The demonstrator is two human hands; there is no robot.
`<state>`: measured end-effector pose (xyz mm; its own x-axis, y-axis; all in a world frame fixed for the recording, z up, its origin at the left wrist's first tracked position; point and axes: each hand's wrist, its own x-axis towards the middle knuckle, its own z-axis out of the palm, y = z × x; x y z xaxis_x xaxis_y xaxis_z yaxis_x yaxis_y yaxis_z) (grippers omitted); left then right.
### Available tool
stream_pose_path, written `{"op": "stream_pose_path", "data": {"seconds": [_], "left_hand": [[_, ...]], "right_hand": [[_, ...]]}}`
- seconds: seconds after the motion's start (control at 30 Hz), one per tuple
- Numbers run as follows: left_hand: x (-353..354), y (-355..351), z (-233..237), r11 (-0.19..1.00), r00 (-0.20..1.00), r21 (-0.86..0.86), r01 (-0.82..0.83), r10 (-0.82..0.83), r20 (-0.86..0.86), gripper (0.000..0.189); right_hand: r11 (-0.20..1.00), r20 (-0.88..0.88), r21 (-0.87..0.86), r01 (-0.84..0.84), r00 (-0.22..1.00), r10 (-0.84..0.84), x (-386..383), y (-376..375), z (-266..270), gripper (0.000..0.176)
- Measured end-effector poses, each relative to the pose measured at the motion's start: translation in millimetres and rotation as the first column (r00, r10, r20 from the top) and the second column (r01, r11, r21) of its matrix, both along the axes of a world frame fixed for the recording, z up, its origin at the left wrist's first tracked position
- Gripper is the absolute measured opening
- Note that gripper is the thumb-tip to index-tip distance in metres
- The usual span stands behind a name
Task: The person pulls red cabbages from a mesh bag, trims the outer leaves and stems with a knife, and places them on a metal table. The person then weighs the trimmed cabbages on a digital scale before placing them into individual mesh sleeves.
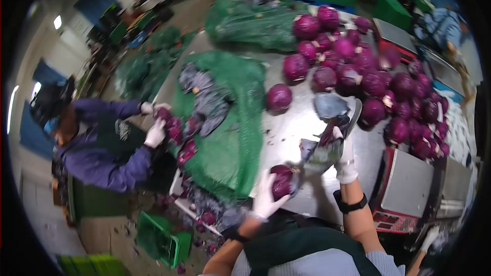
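Note:
My left hand (268,197), in a white glove, is wrapped round the side of a red cabbage (283,183) near the front edge of the steel table. My gloved right hand (346,161) is closed on a knife (354,118), its broad grey blade pointing away from me. Loose outer cabbage leaves (327,152) overlap the fingers of this hand, partly hiding them and the handle. A greyish leaf (330,106) lies just beyond the blade. Another red cabbage (279,97) sits apart on the metal, left of the pile.
Many red cabbages (376,84) are heaped at the right and back. Green net sacks (225,148) cover the table's left side, where a co-worker (110,133) handles cabbages. A scale (409,179) stands at right. A green crate (163,240) lies on the littered floor.

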<state>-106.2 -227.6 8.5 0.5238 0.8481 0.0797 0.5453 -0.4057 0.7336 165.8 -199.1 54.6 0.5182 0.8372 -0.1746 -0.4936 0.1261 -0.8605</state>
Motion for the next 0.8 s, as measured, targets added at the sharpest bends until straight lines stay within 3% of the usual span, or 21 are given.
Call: {"op": "stream_pose_path", "data": {"seconds": [0.03, 0.07, 0.1, 0.13, 0.17, 0.2, 0.23, 0.27, 0.3, 0.33, 0.4, 0.43, 0.47, 0.5, 0.6, 0.67, 0.77, 0.8], "left_hand": [[10.3, -3.1, 2.5, 0.997, 0.993, 0.081, -0.003, 0.013, -0.121, 0.082], [11.7, -5.8, -9.8, 0.993, 0.981, -0.097, 0.072, -0.088, -0.173, 0.079], [16.0, -5.4, -22.0, 0.951, 0.96, -0.274, 0.147, -0.204, -0.193, 0.075], [32.8, -11.4, -9.7, 0.734, 0.855, -0.655, 0.18, 0.212, 0.473, 0.071], [45.4, -16.9, 4.1, 0.433, 0.284, -0.75, 0.5, 0.736, 0.615, 0.067], [41.8, -13.4, -0.5, 0.433, 0.283, -0.746, 0.506, 0.733, 0.618, 0.067], [31.6, -7.3, -10.7, 0.723, 0.661, -0.665, 0.185, 0.41, 0.629, 0.073], [19.6, -1.2, -21.3, 0.943, 0.935, -0.333, 0.002, 0.116, 0.336, 0.079], [11.1, 2.3, -26.1, 0.994, 0.991, 0.104, 0.038, -0.024, -0.132, 0.085], [13.7, 7.8, -2.6, 1.0, 0.999, 0.005, -0.029, 0.029, -0.041, 0.099], [7.7, 15.5, -0.2, 0.989, 0.996, -0.121, -0.09, 0.092, 0.017, 0.102], [8.0, 19.8, 5.8, 0.978, 0.988, -0.146, -0.147, 0.153, 0.031, 0.104], [7.4, 24.3, 5.0, 0.982, 0.99, -0.127, -0.142, 0.141, -0.018, 0.106], [8.9, 27.7, 7.2, 0.993, 0.99, -0.06, -0.102, 0.096, -0.101, 0.107], [16.6, 27.9, 3.6, 0.997, 0.981, -0.001, -0.08, 0.078, -0.178, 0.106], [23.2, 27.4, 7.9, 0.998, 0.971, 0.015, -0.062, 0.064, -0.229, 0.106], [29.0, 28.5, 9.1, 0.998, 0.955, 0.052, -0.031, 0.045, -0.294, 0.105], [29.1, 28.8, 8.7, 0.997, 0.95, 0.074, -0.016, 0.038, -0.311, 0.104]], "right_hand": [[0.99, -0.14, 0.077, -0.122, 0.981, 0.132, -33.2, 3.0, 13.0, 0.022], [0.983, -0.222, 0.08, -0.165, 0.959, 0.179, -77.3, 3.8, 32.8, 0.027], [0.959, 0.229, -0.058, -0.278, 0.931, 0.284, -104.0, 0.2, 40.5, 0.04], [0.955, 0.546, -0.084, -0.284, 0.788, 0.283, -138.6, 6.1, -25.2, 0.054], [0.933, 0.844, -0.239, -0.268, 0.417, 0.336, -170.3, 1.2, -31.9, 0.063], [0.826, 0.421, -0.212, -0.523, 0.714, 0.56, -172.2, 1.5, -16.3, 0.06], [0.715, -0.127, -0.037, -0.699, 0.712, 0.69, -167.2, -1.6, 1.0, 0.057], [0.702, -0.042, -0.07, -0.708, 0.705, 0.707, -142.9, 2.9, 25.9, 0.05], [0.785, 0.1, -0.089, -0.614, 0.778, 0.62, -121.1, 2.1, 30.3, 0.048], [0.825, 0.065, -0.116, -0.553, 0.825, 0.562, -97.9, -3.4, 42.9, 0.047], [0.866, 0.039, -0.169, -0.47, 0.875, 0.483, -61.7, -26.4, 40.6, 0.046], [0.77, 0.409, -0.43, -0.471, 0.658, 0.632, -50.8, -42.1, 20.2, 0.045], [0.674, 0.616, -0.658, -0.336, 0.275, 0.739, -44.4, -58.4, -4.9, 0.045], [0.831, 0.838, -0.474, -0.29, 0.141, 0.527, -45.3, -77.8, -43.2, 0.04], [0.822, 0.826, -0.498, -0.276, 0.138, 0.547, -60.4, -95.9, -24.0, 0.028], [0.649, 0.663, -0.728, -0.22, 0.017, 0.749, -67.7, -95.1, -11.8, 0.019], [0.642, 0.637, -0.743, -0.19, 0.095, 0.765, -75.3, -83.5, -41.2, 0.017], [0.693, 0.693, -0.692, -0.203, 0.081, 0.716, -75.7, -73.4, -54.3, 0.015]]}}
